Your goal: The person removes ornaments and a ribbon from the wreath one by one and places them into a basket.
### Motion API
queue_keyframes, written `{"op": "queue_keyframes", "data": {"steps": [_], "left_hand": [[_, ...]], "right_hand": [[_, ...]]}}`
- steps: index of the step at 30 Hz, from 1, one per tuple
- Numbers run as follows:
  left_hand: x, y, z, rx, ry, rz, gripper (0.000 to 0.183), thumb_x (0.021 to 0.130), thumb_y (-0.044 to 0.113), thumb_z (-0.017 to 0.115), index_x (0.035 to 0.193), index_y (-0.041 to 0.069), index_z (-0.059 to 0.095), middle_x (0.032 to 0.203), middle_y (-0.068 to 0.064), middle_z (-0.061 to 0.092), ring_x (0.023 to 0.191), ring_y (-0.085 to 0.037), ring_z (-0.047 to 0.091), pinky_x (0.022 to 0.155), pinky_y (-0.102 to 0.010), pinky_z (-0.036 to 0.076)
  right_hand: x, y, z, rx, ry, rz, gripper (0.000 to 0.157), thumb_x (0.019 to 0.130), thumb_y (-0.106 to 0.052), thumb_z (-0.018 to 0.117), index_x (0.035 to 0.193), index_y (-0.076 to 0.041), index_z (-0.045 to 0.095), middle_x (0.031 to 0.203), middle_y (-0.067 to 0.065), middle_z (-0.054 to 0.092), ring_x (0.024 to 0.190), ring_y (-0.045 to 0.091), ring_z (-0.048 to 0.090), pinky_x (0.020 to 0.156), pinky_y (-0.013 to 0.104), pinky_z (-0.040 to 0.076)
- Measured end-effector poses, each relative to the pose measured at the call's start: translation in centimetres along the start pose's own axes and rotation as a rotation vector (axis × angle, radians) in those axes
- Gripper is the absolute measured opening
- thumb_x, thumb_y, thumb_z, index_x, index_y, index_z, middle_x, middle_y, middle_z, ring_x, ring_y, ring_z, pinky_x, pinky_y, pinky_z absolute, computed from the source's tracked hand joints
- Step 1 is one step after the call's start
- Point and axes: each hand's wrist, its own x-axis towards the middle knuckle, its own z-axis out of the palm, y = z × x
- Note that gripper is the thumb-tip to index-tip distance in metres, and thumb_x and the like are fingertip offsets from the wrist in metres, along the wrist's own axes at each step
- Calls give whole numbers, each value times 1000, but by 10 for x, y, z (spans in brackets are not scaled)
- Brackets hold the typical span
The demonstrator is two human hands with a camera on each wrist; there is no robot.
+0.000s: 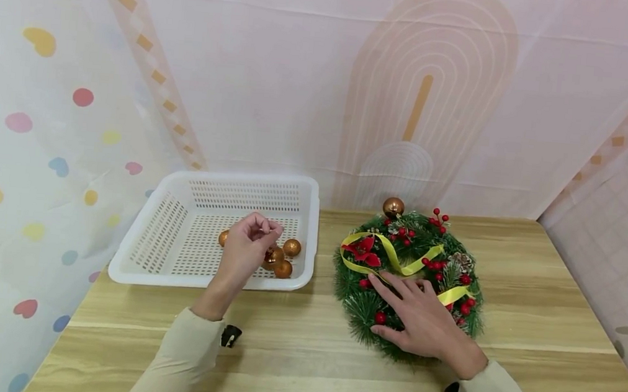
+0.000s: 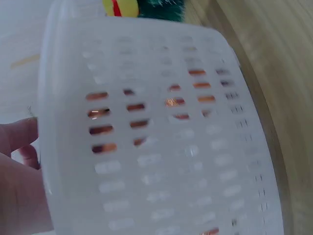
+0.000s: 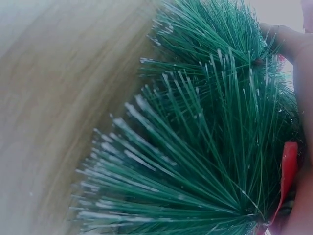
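Note:
Over the white basket (image 1: 211,285), my left hand (image 1: 248,240) pinches with thumb and forefinger. Just under it is a shiny copper bauble (image 1: 273,257); in the left wrist view a fine thread shows by the fingertips, and the basket wall hides most of the bauble. Smaller copper balls (image 1: 292,247) lie around it in the basket. My right hand (image 1: 421,317) rests spread on the near side of a green wreath (image 1: 362,315), fingertips by its yellow ribbon (image 1: 420,264). In the right wrist view, frosted needles (image 3: 161,161) fill the middle.
Another shiny copper bauble (image 1: 393,207) sits at the wreath's far edge. Red berries (image 1: 402,235), a red flower (image 1: 362,250) and a pinecone (image 1: 461,261) decorate the wreath. The wooden table (image 1: 300,356) meets a patterned cloth backdrop (image 1: 278,93) behind.

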Motion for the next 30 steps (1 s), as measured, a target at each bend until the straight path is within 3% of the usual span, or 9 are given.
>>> {"op": "queue_keyframes", "data": {"steps": [6,8,13,19,25,30], "left_hand": [[-3,-8,4,310,7,67,11,93,10,66,100,5,60,115,-13,67,108,-29,59,88,-40,47],[-5,-9,11,371,-34,98,20,94,13,66,111,5,61,120,-15,65,112,-31,58,92,-45,46],[-10,-5,33,532,-176,194,43,96,25,64,134,6,56,123,-19,65,109,-34,63,89,-49,50],[-15,-5,47,777,-243,157,66,97,48,56,152,16,40,133,-19,61,116,-35,61,82,-52,54],[-13,-7,50,854,-278,143,71,98,54,50,157,22,30,121,-17,65,95,-27,65,64,-42,52],[-14,-5,50,866,-281,144,71,98,54,50,157,22,28,118,-18,65,89,-26,64,62,-42,51]], "right_hand": [[0,1,0,2,2,1,86,88,-63,61,157,-21,30,152,6,43,121,30,54,94,56,40],[0,1,0,3,4,3,86,88,-63,62,157,-21,30,152,6,43,121,30,55,94,56,40],[0,0,1,22,10,9,87,87,-63,63,156,-21,31,152,7,43,121,32,54,95,57,40],[0,-2,2,70,-25,37,91,86,-64,65,158,-24,27,155,7,39,127,32,53,94,58,45],[-3,1,-2,80,-56,-1,96,82,-63,70,158,-26,25,157,3,37,127,30,54,93,58,46],[-7,10,-8,109,-119,-87,100,80,-59,74,159,-26,22,159,3,34,131,29,50,97,58,44]]}}
